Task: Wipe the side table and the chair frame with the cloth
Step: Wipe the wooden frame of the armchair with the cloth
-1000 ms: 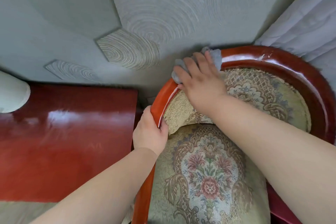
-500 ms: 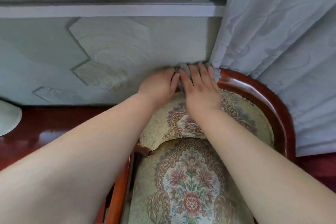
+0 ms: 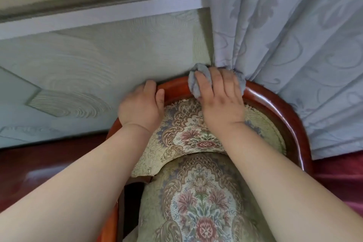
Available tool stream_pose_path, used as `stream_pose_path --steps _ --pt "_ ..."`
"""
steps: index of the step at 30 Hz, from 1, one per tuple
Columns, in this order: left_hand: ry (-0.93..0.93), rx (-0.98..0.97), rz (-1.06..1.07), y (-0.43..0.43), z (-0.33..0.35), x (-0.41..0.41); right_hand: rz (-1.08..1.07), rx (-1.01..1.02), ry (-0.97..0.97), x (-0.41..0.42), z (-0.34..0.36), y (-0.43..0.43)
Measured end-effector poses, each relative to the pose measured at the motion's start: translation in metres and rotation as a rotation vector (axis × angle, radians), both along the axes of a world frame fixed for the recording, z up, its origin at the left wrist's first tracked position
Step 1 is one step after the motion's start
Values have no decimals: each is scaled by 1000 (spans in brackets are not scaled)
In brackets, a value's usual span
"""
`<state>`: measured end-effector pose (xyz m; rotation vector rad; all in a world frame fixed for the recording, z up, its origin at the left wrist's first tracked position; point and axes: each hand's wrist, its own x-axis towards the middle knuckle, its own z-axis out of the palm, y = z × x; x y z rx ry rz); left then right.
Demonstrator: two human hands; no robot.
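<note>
**Cloth hard against the curtain: snag and slip risks**

The grey cloth (image 3: 200, 70) sits bunched on the crest of the chair frame (image 3: 275, 105), at the top of its curved rail. The right hand (image 3: 220, 97) presses it there, fingers lying fairly straight over it rather than clutching.

The left hand (image 3: 141, 108) grips the same rail just beside it, thumb on the inner face and fingers hooked over the back.

The curtain (image 3: 284, 35) touches the cloth's far edge. A stroke toward the rail's right side could drag its folds or trap them under the cloth.

Held only by flat pressure, the cloth might slide off the glossy wood and drop between frame and wall (image 3: 98, 61). A low stroke could scuff the woven backrest (image 3: 188, 131).

The side table (image 3: 33, 171) lies at lower left, partly under the left forearm.
</note>
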<state>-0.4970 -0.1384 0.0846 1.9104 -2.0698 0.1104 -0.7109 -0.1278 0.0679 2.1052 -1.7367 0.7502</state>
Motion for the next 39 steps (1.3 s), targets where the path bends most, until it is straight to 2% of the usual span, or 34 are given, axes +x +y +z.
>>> stream_pose_path --steps 3,5,7,9,13,19,23,26,29,33,39 --pt "-27 -10 3 -1 -1 -1 -127 -9 -15 -7 -4 4" --pt "-30 -4 7 -2 -2 -1 -176 61 -88 17 2 1" --pt "-28 3 0 -4 -3 -1 -134 117 -101 48 4 -2" --pt "-30 -22 -15 -5 -5 -1 -36 62 -62 66 1 -4" --pt "-20 -68 -22 -4 -6 -1 92 -14 56 35 -2 -4" --pt "-3 -80 -16 -4 -4 -1 -181 -20 26 -34 -10 10" --pt "-6 -88 -18 -5 -7 0 -293 57 -62 -19 -5 12" --pt "-16 -67 -20 -5 -6 -1 -196 78 -75 27 3 2" --pt "-17 -94 -24 -4 -7 0 -94 -19 -30 42 1 -4" --pt "-16 -96 -13 -2 -7 -1 -56 -52 92 -9 -4 1" --pt "-15 -82 25 -2 -9 -1 -347 27 35 -84 -28 35"
